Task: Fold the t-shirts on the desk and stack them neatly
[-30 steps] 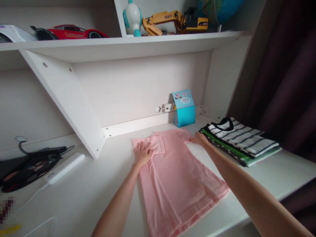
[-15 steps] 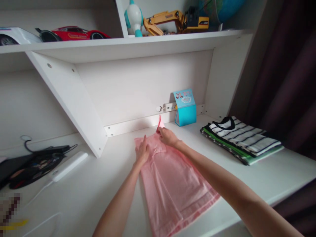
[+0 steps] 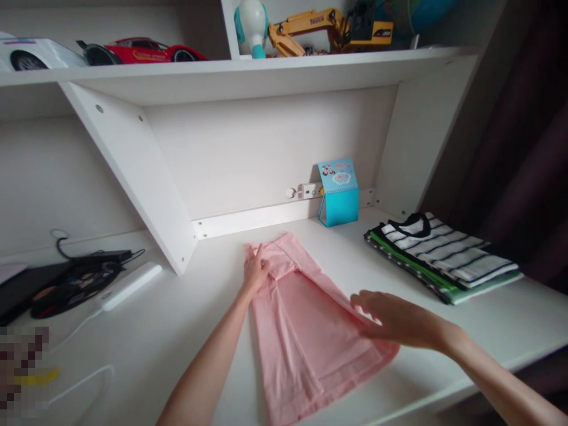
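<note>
The bare left hand [image 3: 256, 273], fingers slightly apart, should pin the flat pale-pink fabric shirt [image 3: 319, 316] while the right hand [image 3: 393, 318], fingers parted, smooths it.

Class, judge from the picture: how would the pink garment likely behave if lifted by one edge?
The pink garment would probably hang floppy, since its cloth shows soft creases. It looks light for its size, as its layers lie nearly flat on the desk. Its folds would likely slip open, with no fastener visible.
</note>
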Action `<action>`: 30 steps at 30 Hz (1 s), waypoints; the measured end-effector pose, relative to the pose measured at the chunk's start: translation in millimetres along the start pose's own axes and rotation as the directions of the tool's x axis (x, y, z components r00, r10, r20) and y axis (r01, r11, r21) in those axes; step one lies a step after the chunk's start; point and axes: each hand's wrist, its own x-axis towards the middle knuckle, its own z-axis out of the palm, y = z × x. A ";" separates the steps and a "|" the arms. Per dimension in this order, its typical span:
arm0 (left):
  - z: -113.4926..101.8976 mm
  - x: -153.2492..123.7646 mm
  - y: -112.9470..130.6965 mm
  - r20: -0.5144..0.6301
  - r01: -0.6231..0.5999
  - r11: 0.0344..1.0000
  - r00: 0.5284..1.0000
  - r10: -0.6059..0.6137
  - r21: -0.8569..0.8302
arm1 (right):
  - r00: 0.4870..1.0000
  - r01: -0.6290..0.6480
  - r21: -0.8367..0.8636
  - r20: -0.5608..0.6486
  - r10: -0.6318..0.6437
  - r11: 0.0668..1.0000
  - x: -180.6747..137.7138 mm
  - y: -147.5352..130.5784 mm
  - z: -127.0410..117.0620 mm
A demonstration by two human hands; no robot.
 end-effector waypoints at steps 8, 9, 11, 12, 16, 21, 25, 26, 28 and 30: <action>-7.2 13.9 2.3 -0.126 -0.027 0.992 0.992 0.012 -0.120 | 0.999 0.027 0.143 -0.042 -0.022 0.989 -25.3 -28.8 38.8; -9.3 18.7 3.9 -0.130 -0.025 0.993 0.991 0.009 -0.118 | 0.998 0.039 0.153 -0.051 -0.032 0.987 -24.7 -30.7 38.3; -13.4 28.5 6.8 -0.137 -0.021 0.994 0.991 0.006 -0.106 | 0.997 0.061 0.173 -0.046 -0.054 0.983 -25.3 -31.9 34.7; -15.2 32.4 7.8 -0.140 -0.019 0.995 0.990 0.005 -0.098 | 0.997 0.073 0.187 -0.034 -0.068 0.980 -26.2 -31.6 31.6; -18.2 31.9 9.7 -0.114 -0.005 0.999 0.994 0.000 -0.044 | 0.984 0.158 0.324 0.023 -0.175 0.933 -25.0 -27.1 14.1; -9.3 1.6 16.7 0.032 -0.148 0.984 0.989 0.145 0.103 | 0.967 0.225 0.285 -0.179 -0.179 0.932 -0.3 -9.5 12.0; -20.5 -22.3 27.0 0.327 -0.271 0.955 0.920 0.218 0.125 | 0.955 0.294 0.160 -0.099 -0.281 0.942 2.9 3.7 34.3; -30.1 -31.1 30.2 0.351 -0.264 0.958 0.912 0.210 0.113 | 0.947 0.318 0.156 -0.090 -0.307 0.935 -2.4 5.2 40.0; -54.5 -58.5 36.6 0.382 -0.263 0.963 0.897 0.223 0.057 | 0.927 0.373 0.164 -0.104 -0.360 0.913 -18.1 5.4 50.4; -77.9 -100.2 40.5 0.428 -0.322 0.946 0.851 0.306 -0.036 | 0.924 0.380 0.180 -0.128 -0.361 0.908 -36.1 2.4 59.7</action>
